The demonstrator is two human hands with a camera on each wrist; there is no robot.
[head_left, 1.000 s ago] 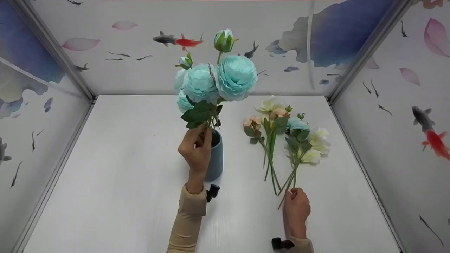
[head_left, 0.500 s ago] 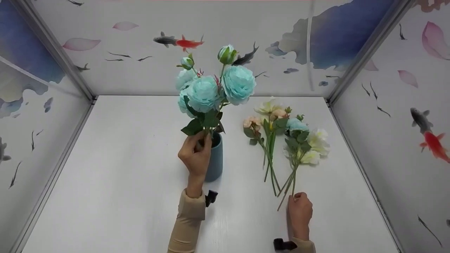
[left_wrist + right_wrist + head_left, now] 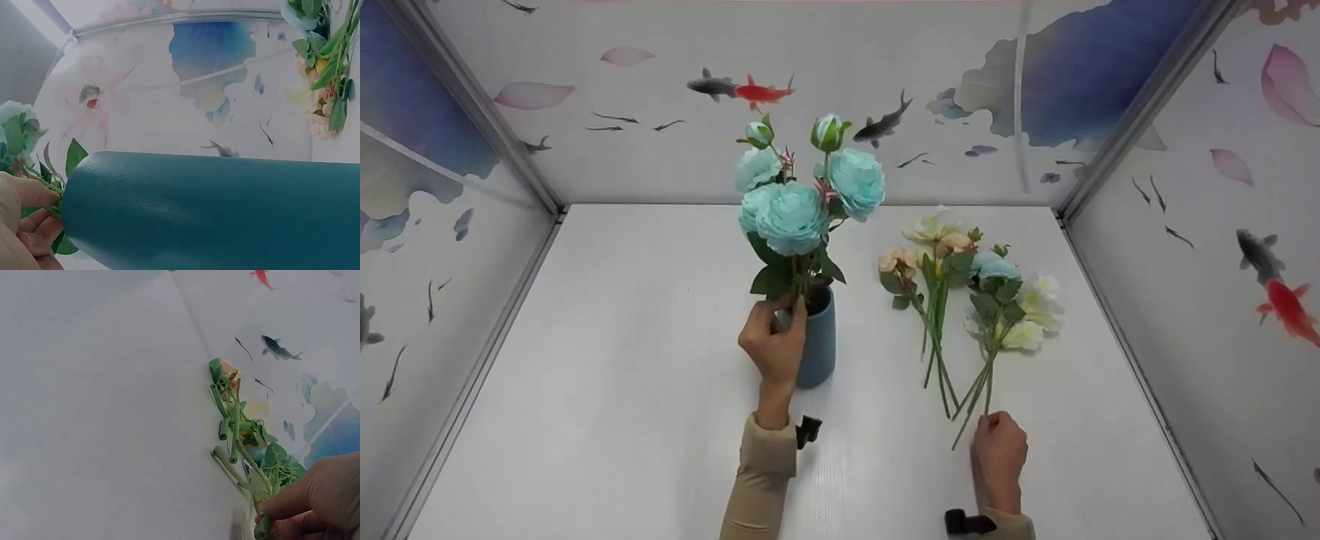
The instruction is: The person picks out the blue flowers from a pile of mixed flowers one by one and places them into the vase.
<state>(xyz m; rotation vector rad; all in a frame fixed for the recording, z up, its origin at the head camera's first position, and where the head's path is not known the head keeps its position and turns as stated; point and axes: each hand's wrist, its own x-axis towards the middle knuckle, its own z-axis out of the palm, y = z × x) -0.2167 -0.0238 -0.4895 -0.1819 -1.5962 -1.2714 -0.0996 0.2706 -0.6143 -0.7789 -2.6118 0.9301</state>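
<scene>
Light blue artificial flowers [image 3: 791, 219] with buds and dark leaves stand upright over a blue-grey vase [image 3: 819, 349]. My left hand [image 3: 771, 345] pinches their stems right at the vase's mouth, and the lower stem ends are hidden by the vase. In the left wrist view the thumb and fingertips close round green stems [image 3: 55, 194] beside the rim. To the right, my right hand [image 3: 1003, 459] pinches the end of a flower stem [image 3: 262, 527] between thumb and fingers. That stem belongs to a fanned group with white flowers [image 3: 1041, 300] and one blue flower [image 3: 994, 265].
Further left in that pile lie peach flowers [image 3: 897, 261] and a pale yellow flower [image 3: 936, 225], their stems crossing toward the front. The white table [image 3: 607, 360] is enclosed by printed panels [image 3: 660, 165] at the back and both sides.
The blue flowers have come down toward the vase, and their heads have shifted a little left. My left hand has lowered with them. My right hand has moved slightly right and toward the front.
</scene>
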